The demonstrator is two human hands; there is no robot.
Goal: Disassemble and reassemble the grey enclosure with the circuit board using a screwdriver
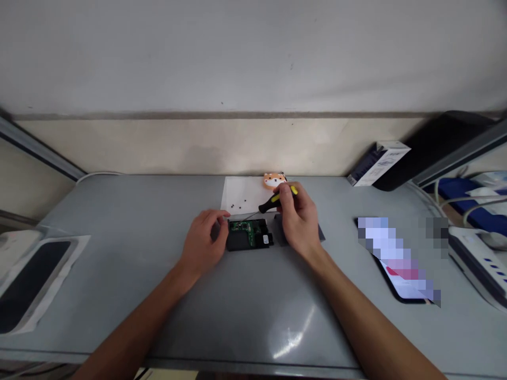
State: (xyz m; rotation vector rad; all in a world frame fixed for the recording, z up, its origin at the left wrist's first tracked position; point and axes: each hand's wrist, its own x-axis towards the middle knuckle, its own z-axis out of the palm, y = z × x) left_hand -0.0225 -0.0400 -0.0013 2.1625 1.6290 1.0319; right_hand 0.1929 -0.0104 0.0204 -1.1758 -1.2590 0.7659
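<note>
While the left hand [206, 237] is pinning the circuit board [249, 234] flat, the right hand [299, 216] is gripping the screwdriver [275, 200]; keep it upright on the screw.

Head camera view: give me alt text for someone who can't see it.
A person's right hand holds a black-and-yellow screwdriver with its tip over an opened black device with a green circuit board, which the left hand steadies on a grey table. Small dark screws lie on white paper behind.

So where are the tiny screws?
In the head view, the tiny screws lie on the white paper at the table's back middle, just behind the circuit board, left of the screwdriver.
</note>
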